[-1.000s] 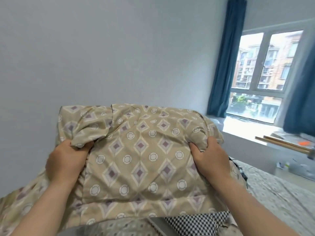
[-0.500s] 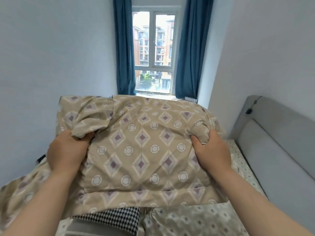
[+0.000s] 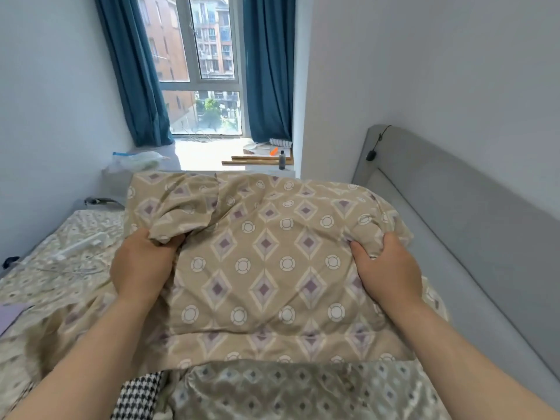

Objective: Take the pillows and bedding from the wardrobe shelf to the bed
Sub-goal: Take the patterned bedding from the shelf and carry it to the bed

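**Gripped at both sides: folded bedding held over the bed**

Fabric at the upper left of the beige bedding [image 3: 266, 262] is bunched in the curled fingers of the left hand [image 3: 142, 268], and a fold at its upper right is clenched by the right hand [image 3: 391, 274], thumb tucked into the cloth. The bedding, printed with diamonds and rings, is held as a thick folded bundle in front of the person. Its long axis runs left to right across the view, and its far edge is turned toward the window [image 3: 206, 71]. Whether its underside rests on the mattress cannot be told. A paler patterned cloth [image 3: 303, 392] and a houndstooth piece [image 3: 139, 395] are seen below its near edge.

The bed [image 3: 60, 237] is spread out to the left, with a white cable [image 3: 81, 244] lying on its sheet. A grey padded headboard [image 3: 454, 207] is set against the wall on the right, close beside the bundle's right end, and a black cord [image 3: 371, 154] hangs over its top. Beyond the bundle, a plastic bag [image 3: 136, 160], wooden slats [image 3: 257, 160] and a small dark bottle [image 3: 281, 160] are seen on the sill, between blue curtains [image 3: 269, 71].
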`<state>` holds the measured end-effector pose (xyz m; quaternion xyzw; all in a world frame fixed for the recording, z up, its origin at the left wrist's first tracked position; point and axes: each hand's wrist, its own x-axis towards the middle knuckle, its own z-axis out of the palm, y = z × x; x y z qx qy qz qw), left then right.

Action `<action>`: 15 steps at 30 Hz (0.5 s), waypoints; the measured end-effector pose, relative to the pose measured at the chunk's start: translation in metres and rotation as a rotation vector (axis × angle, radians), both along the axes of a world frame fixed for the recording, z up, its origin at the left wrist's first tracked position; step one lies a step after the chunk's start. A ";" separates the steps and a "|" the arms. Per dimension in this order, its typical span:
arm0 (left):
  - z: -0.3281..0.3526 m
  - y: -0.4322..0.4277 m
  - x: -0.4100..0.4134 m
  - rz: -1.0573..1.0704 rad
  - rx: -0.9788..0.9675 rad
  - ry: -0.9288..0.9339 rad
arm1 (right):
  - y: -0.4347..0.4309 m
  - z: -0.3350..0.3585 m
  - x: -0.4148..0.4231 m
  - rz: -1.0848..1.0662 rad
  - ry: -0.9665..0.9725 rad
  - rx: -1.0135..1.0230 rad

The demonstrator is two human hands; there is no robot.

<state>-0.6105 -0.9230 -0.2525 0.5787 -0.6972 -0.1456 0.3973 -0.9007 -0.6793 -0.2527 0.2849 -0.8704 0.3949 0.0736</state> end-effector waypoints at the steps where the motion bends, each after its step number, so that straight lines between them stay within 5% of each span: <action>1: -0.011 0.000 -0.012 -0.006 0.005 -0.001 | 0.001 -0.010 -0.011 -0.001 -0.011 0.006; 15: -0.204 -0.017 -0.065 -0.065 0.237 -0.097 | -0.009 -0.201 -0.043 -0.076 -0.217 0.194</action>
